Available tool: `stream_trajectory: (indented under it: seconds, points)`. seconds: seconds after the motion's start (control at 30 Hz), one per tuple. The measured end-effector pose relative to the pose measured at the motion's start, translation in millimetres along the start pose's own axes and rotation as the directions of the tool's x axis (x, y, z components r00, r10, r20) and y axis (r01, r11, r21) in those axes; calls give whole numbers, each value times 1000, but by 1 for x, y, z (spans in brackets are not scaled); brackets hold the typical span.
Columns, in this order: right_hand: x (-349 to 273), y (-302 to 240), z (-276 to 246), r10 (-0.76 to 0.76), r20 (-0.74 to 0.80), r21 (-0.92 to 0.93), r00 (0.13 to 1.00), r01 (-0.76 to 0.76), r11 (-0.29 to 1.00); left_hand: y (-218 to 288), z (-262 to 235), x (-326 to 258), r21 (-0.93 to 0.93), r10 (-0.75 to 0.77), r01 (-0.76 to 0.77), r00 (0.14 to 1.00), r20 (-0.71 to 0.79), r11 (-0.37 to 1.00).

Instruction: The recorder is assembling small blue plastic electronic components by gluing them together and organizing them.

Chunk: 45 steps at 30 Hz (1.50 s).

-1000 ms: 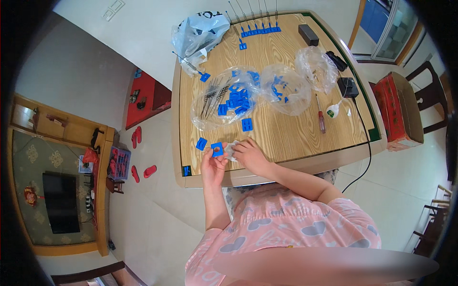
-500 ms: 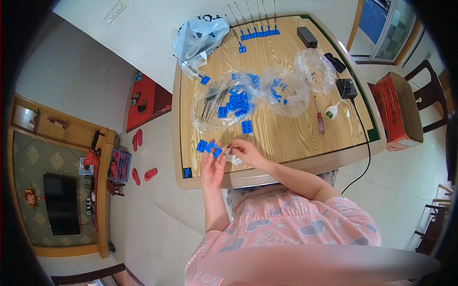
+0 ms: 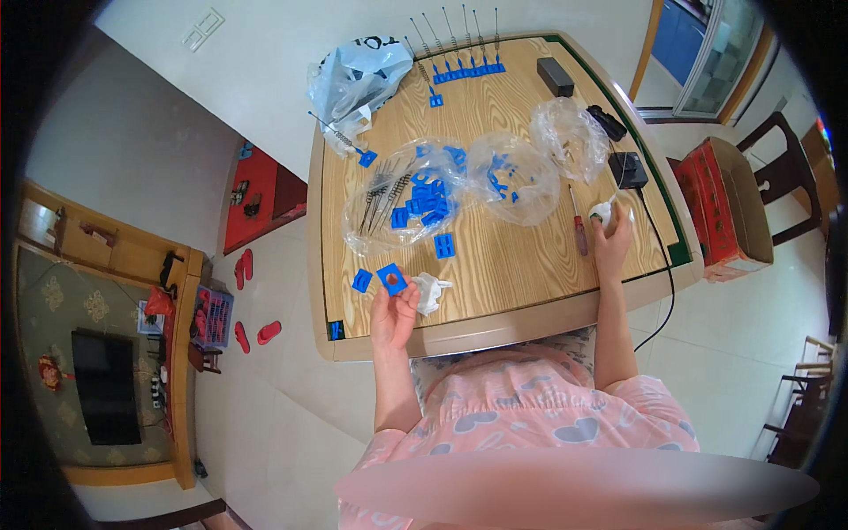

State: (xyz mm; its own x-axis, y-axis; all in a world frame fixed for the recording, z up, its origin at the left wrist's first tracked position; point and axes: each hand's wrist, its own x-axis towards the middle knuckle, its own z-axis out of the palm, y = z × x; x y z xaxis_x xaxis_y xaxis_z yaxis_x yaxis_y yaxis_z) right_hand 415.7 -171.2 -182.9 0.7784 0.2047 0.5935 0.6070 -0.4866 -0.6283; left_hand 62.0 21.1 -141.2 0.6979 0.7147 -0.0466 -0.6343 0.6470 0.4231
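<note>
Near the table's front left edge, my left hand (image 3: 393,320) is closed on a flat blue plastic piece (image 3: 385,274) with a round hole in it. Over at the right side, my right hand (image 3: 613,247) has its fingers around a small white bottle (image 3: 599,212) with a thin pointed tip, partly hidden by the fingers. Just left of that hand lies a screwdriver (image 3: 580,237) with a clear reddish handle. A crumpled white tissue (image 3: 430,295) rests beside my left hand. Another small blue piece (image 3: 362,281) lies to its left.
Clear bags hold blue parts (image 3: 428,199) and metal springs (image 3: 382,194). Spring rods in blue bases (image 3: 468,72) stand in a row at the back, near a plastic bag (image 3: 353,79). A black adapter (image 3: 627,170) with its cable (image 3: 667,274) sits at the right edge.
My right hand has left the tissue beside my left hand and moved right to the small white bottle, taking hold of it. My left hand still holds the blue piece.
</note>
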Motion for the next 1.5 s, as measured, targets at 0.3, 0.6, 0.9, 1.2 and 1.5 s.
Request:
stream_trajectory:
  seconds: [0.3, 0.6, 0.9, 1.2, 1.5]
  points:
    - [10, -65, -39, 14, 400, 553, 916, -254, 794, -8, 18, 11, -221, -3, 61, 967, 254, 973]
    - [-28, -129, -14, -200, 551, 614, 810, -231, 755, -15, 1, 46, 40, -93, 91, 994, 58, 995]
    - [-89, -188, 20, -203, 685, 633, 700, -434, 641, -46, 54, 40, -69, -145, 141, 988, -57, 988]
    - [-93, -187, 33, -132, 811, 518, 570, -595, 615, -63, 63, 29, 323, 182, -131, 974, -134, 937]
    - [-68, -176, 6, -182, 875, 460, 449, -650, 605, -56, 27, -3, 570, 63, 45, 984, -169, 821]
